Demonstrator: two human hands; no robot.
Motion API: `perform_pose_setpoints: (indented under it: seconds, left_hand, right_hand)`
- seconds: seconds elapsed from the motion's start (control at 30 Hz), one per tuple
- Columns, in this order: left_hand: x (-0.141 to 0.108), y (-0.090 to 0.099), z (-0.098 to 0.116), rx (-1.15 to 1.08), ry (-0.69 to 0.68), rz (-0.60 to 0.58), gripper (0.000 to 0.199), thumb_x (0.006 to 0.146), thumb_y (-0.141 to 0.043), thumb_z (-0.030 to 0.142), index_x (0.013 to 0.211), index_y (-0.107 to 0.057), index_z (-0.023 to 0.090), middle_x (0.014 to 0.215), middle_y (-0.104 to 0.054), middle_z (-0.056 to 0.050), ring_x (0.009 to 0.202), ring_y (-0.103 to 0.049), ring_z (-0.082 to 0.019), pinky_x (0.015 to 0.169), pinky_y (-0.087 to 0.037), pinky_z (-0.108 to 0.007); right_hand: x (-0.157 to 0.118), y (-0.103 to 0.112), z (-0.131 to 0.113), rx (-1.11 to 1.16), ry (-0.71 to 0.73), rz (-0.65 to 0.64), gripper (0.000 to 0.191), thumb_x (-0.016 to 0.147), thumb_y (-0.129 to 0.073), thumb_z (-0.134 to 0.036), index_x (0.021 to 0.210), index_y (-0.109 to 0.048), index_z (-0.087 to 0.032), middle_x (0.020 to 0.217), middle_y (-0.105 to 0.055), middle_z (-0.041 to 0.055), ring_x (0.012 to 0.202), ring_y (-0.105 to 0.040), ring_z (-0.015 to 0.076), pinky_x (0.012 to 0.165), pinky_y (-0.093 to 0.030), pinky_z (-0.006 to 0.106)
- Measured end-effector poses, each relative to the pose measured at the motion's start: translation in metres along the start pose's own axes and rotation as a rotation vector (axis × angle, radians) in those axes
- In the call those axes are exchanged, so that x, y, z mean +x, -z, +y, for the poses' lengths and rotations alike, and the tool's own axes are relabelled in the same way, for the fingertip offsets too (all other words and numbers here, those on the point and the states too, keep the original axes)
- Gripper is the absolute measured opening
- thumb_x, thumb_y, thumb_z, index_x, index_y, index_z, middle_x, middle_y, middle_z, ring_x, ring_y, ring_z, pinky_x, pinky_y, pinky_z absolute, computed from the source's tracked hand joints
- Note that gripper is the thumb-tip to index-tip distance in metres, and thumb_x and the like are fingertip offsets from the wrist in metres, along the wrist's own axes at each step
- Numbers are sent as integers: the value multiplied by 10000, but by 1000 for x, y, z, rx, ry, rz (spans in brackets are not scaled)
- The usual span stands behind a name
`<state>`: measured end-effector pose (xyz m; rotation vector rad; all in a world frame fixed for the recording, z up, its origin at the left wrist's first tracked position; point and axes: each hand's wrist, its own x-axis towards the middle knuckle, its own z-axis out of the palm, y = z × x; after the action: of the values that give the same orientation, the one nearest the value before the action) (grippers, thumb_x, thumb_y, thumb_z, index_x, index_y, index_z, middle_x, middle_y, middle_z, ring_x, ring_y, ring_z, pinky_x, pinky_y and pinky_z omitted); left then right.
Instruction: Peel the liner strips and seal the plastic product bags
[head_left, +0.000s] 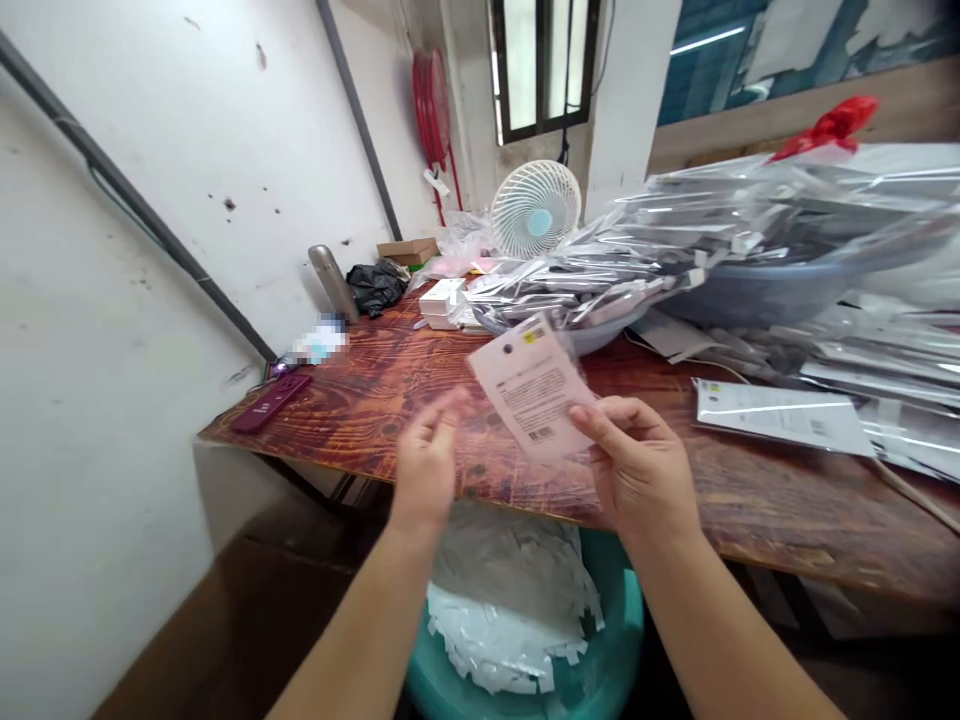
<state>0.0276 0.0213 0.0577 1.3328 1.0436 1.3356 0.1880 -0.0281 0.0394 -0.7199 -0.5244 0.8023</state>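
Observation:
A flat clear packet with a white printed card (529, 390) is pinched at its lower right corner between the thumb and fingers of my right hand (641, 465). The card is tilted, with a yellow mark, a dark round spot near its top and a barcode low down. To its left, my left hand (429, 465) is raised over the table's front edge, apart from the card; its fingers are smeared by motion. Below both hands a green tub (630, 610) holds a heap of white pieces (495, 630).
On the wooden table (360, 400) are basins heaped with clear packets (585, 280), another packet (784, 415) at right, a white fan (536, 210), a small white box (442, 303), a metal bottle (334, 283), a black bag (377, 288) and a dark red power strip (271, 402).

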Motion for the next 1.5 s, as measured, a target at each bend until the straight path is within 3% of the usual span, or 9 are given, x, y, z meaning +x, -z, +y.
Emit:
perform_pose_setpoints:
  seconds: [0.07, 0.17, 0.27, 0.4, 0.57, 0.87, 1.27, 1.4, 1.5]
  left_hand:
    - [8, 6, 28, 343, -466, 77, 525, 688, -737, 396, 1168, -589, 244, 1279, -565, -81, 1231, -476, -263, 1080, -307, -438]
    - [18, -1, 69, 726, -702, -463, 547, 578, -809, 328, 1097, -645, 275, 1198, -616, -36, 1225, -481, -298, 1115, -194, -492]
    - [25, -20, 87, 816, -424, -971, 325, 622, -763, 316, 938, -725, 252, 944, -708, -32, 989, -628, -286, 1019, -346, -456]
    - [33, -40, 83, 756, 93, -1197, 243, 672, -713, 356, 856, -746, 201, 806, -722, -27, 755, -663, -216, 707, -482, -280]
    - [38, -50, 83, 751, 317, -1128, 279, 644, -727, 357, 881, -748, 212, 837, -737, -47, 724, -657, -196, 612, -457, -251]
    - [34, -59, 71, 763, 302, -958, 229, 523, -787, 319, 730, -773, 224, 724, -730, -69, 608, -636, -224, 506, -428, -277]
    - [21, -29, 67, 609, 460, -911, 283, 521, -796, 318, 781, -771, 208, 767, -736, -86, 620, -663, -236, 518, -490, -290]
    - [19, -13, 73, 618, 508, -908, 361, 553, -785, 307, 895, -759, 194, 827, -740, -92, 696, -682, -242, 599, -528, -296]
    - [14, 24, 83, 598, 532, -886, 409, 627, -745, 308, 1032, -717, 259, 953, -733, -55, 759, -692, -229, 618, -540, -274]
  right_hand:
    - [1, 8, -11, -160, -15, -117, 255, 539, -836, -172, 553, -582, -182, 593, -567, -52, 582, -539, 82, 560, -456, 230]
    - [2, 14, -29, -395, -99, -305, 272, 533, -840, -220, 554, -574, -165, 555, -562, -41, 523, -507, 83, 477, -392, 221]
    - [2, 15, -39, -454, -187, -394, 273, 528, -838, -254, 574, -587, -158, 566, -599, -21, 525, -526, 96, 473, -401, 224]
    - [1, 17, -42, -323, -303, -361, 279, 501, -847, -222, 580, -588, -156, 632, -647, -6, 575, -585, 116, 524, -467, 242]
    - [-1, 18, -49, -221, -433, -277, 323, 493, -857, -214, 591, -555, -159, 616, -635, -10, 570, -618, 148, 536, -497, 289]
    - [8, 16, -53, -450, -396, -344, 264, 541, -825, -300, 642, -625, -160, 620, -616, -4, 534, -567, 111, 490, -415, 232]
    - [-5, 2, -42, -491, -383, -352, 346, 703, -680, -471, 598, -624, -146, 552, -569, 9, 478, -469, 88, 466, -349, 233]
    - [2, 18, -51, -625, -225, -353, 428, 824, -495, -552, 769, -656, -159, 587, -598, 32, 522, -519, 125, 523, -402, 265]
    - [17, 57, -68, -1094, 73, -277, 339, 821, -509, -503, 852, -639, -192, 755, -662, 59, 688, -590, 185, 659, -436, 324]
